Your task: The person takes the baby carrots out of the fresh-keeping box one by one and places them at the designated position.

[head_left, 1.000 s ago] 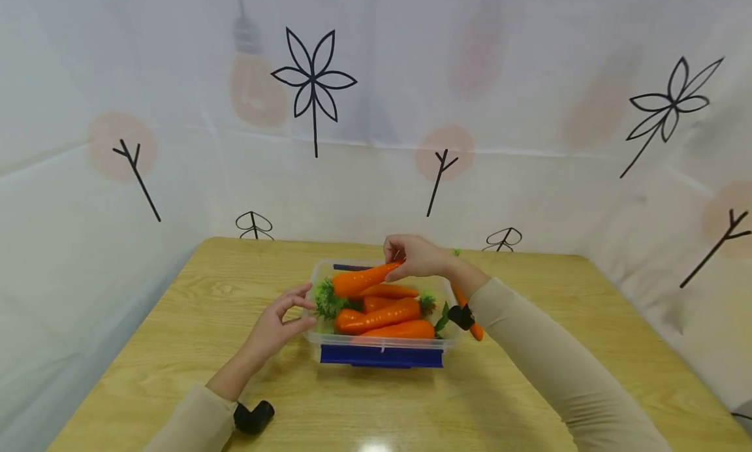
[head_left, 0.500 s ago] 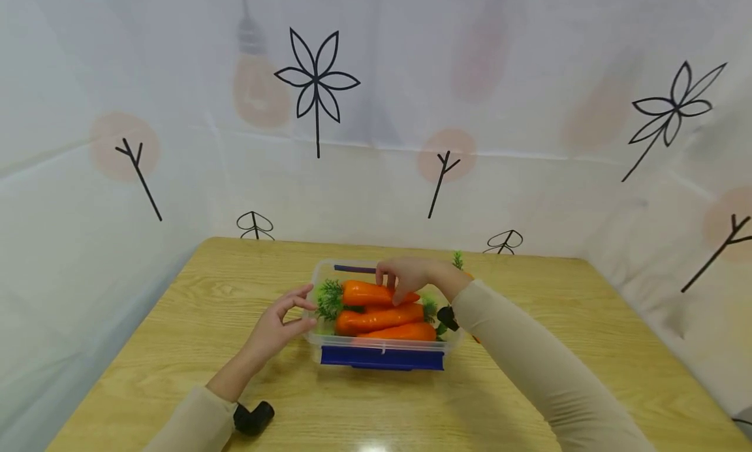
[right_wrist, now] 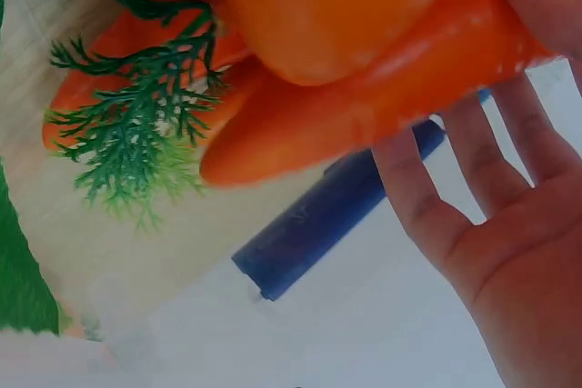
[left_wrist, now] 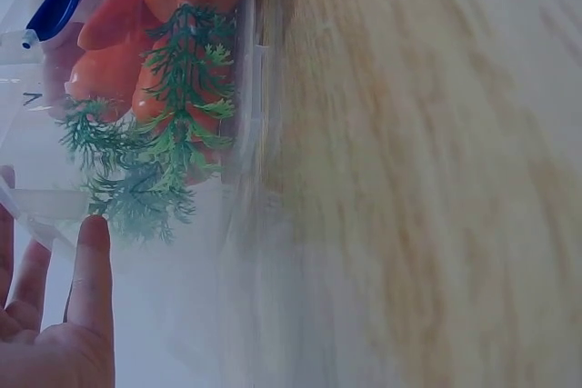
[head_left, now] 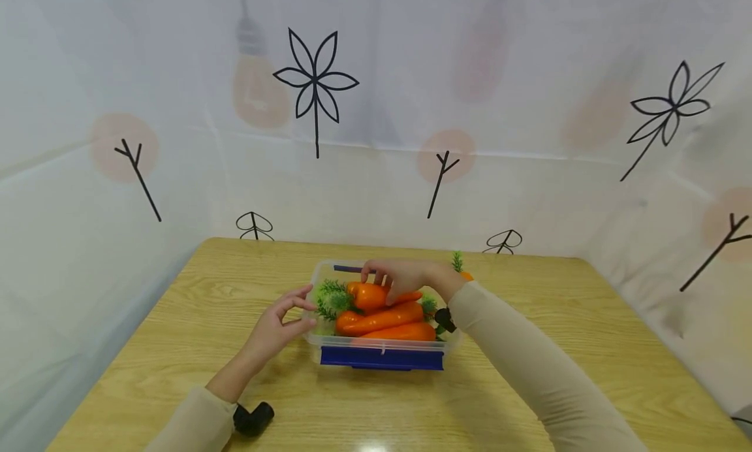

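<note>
A clear plastic box [head_left: 382, 342] with blue latches holds several orange carrots [head_left: 384, 318] with green leafy tops. My right hand [head_left: 398, 275] reaches into the box from the far side and grips the topmost carrot [head_left: 367, 296]. In the right wrist view, its thumb lies on one side of the carrot [right_wrist: 314, 138] and its fingers [right_wrist: 414, 193] on the other. My left hand [head_left: 282, 318] rests against the box's left end, fingers spread and slightly bent. In the left wrist view, a fingertip [left_wrist: 94, 233] touches the clear box beside the green tops [left_wrist: 182, 106].
Another carrot [head_left: 467, 276] lies on the wooden table [head_left: 517, 373] right of the box, mostly hidden by my right arm. A white patterned cloth [head_left: 376, 197] stands behind the table. Black wrist cameras [head_left: 254, 419] are on both wrists.
My right hand has lowered the carrot from above into the box and shifted left, and the carrot has turned with its leafy top toward the left. My left hand stays in place.
</note>
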A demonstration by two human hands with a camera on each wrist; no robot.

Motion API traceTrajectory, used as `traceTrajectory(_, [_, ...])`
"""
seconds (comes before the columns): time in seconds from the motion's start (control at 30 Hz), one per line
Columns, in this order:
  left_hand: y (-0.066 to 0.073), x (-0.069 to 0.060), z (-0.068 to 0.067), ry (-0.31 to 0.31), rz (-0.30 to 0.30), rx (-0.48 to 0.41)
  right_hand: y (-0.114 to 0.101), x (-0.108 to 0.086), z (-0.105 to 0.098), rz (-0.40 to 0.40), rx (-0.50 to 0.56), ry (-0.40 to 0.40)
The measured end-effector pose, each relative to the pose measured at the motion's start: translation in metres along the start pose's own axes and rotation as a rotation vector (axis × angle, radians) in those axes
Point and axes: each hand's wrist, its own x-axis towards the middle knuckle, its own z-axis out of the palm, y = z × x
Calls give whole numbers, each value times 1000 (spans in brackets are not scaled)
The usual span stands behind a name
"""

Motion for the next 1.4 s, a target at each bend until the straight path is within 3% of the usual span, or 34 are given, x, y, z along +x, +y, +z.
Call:
traceTrajectory(0.3, [1,0,1,7,-1,7,-4,-13,-9,-82,-10,83])
traceTrajectory(0.73, [1,0,2,11,-5,3,-17,-39,-16,-98,-78,214])
traceTrajectory(1.17, [2,0,1,8,-16,19,-19,-72,-4,-132,-110,435])
traceTrajectory(1.4, [3,-2,1,5,-17,16,-11,-89,3,-115,-74,507])
